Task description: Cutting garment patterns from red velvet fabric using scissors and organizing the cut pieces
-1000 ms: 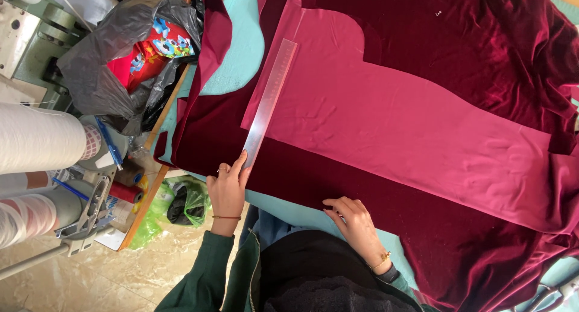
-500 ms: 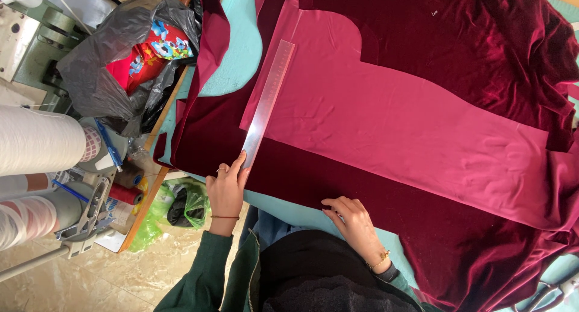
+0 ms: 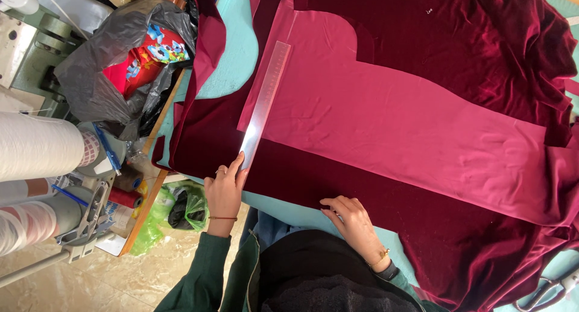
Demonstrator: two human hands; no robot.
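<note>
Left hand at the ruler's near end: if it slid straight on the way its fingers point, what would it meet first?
The left hand already touches the clear ruler; going on, it would run along it, over the pink pattern piece.

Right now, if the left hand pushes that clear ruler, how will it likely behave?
The clear ruler probably stays stiff: its edges run straight across the pink pattern piece. It looks thin and light. Under the left hand it may slide or drag the fabric.
</note>
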